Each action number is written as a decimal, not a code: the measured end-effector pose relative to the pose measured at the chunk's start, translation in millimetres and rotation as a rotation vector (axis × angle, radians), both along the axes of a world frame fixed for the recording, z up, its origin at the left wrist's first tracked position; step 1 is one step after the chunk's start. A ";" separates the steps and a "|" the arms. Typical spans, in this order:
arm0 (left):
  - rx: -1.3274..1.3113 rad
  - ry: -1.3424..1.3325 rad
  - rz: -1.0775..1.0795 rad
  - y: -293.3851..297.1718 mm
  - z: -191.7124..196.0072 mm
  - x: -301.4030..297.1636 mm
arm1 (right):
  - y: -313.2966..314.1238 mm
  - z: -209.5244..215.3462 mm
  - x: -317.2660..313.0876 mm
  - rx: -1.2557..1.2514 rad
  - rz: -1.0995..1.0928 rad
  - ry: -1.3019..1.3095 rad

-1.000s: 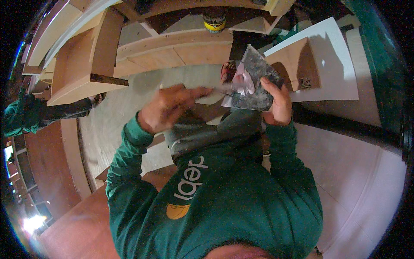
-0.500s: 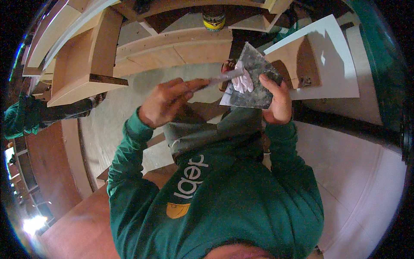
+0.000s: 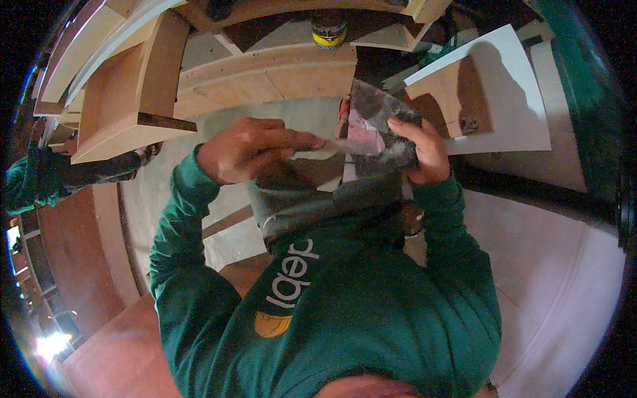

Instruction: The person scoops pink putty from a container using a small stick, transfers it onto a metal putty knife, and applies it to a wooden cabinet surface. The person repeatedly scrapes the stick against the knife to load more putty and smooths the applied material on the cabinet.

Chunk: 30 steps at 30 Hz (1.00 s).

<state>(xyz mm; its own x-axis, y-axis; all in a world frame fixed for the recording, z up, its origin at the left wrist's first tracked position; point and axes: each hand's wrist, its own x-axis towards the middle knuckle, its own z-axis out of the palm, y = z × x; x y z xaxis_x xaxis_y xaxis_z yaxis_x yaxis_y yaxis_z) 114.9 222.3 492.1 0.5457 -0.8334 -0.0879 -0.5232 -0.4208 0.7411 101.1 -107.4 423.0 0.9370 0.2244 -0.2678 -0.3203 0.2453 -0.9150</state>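
**Two hands working filler on a smeared grey plate**

The right hand (image 3: 424,149) is closed around the right edge of a flat grey plate (image 3: 381,129), thumb on its face and the other fingers hidden behind it. The plate is held in the air, tilted, in front of the chest and right of centre. Its face is dark, mottled and streaked, with a pale pinkish patch of filler (image 3: 363,138) near its lower left part. The left hand (image 3: 249,149) is curled shut on a narrow putty knife (image 3: 325,142), whose handle is hidden in the fist; only the pale blade shows, its tip meeting the filler.

Around the hands: a curved plywood frame (image 3: 265,76) runs across the far side, with a boxed plywood section (image 3: 133,99) at far left. A small tin with a yellow band (image 3: 329,30) stands on the far frame, directly beyond the plate. A white panel (image 3: 511,99) with a brown cut-out shape lies at far right. The grey floor (image 3: 166,192) shows below the left forearm. A second person's green sleeve (image 3: 30,179) is at the left rim. The wearer's green sweatshirt (image 3: 345,298) fills the near field and hides what lies under the arms.

Against the picture half a second earlier, both hands and the plate sit in almost the same place; the blade remains on the filler patch.
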 end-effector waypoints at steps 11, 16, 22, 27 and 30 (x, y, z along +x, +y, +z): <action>-0.080 0.063 -0.037 10.9 -8.1 10.8 | -3.4 8.7 7.4 -0.097 0.223 0.044; -0.109 0.098 0.026 11.5 -8.6 1.2 | -10.6 -2.3 16.3 0.090 0.199 0.154; -0.047 0.099 0.126 6.8 -5.4 -16.6 | -14.5 -19.7 15.9 -0.007 0.159 0.003; -0.093 0.042 0.160 8.3 -17.1 -27.5 | -2.2 -3.7 4.7 0.056 0.054 0.042; -0.199 -0.012 0.249 9.1 -17.1 -23.2 | -1.0 3.7 1.9 0.237 0.049 0.128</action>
<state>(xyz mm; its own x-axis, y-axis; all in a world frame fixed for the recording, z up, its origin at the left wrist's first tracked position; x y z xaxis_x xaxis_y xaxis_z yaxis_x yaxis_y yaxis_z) 91.7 231.3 475.0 0.7351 -0.6742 0.0711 -0.4318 -0.3847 0.8158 103.0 -108.3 426.8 0.8853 0.3394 -0.3178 -0.4464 0.4290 -0.7853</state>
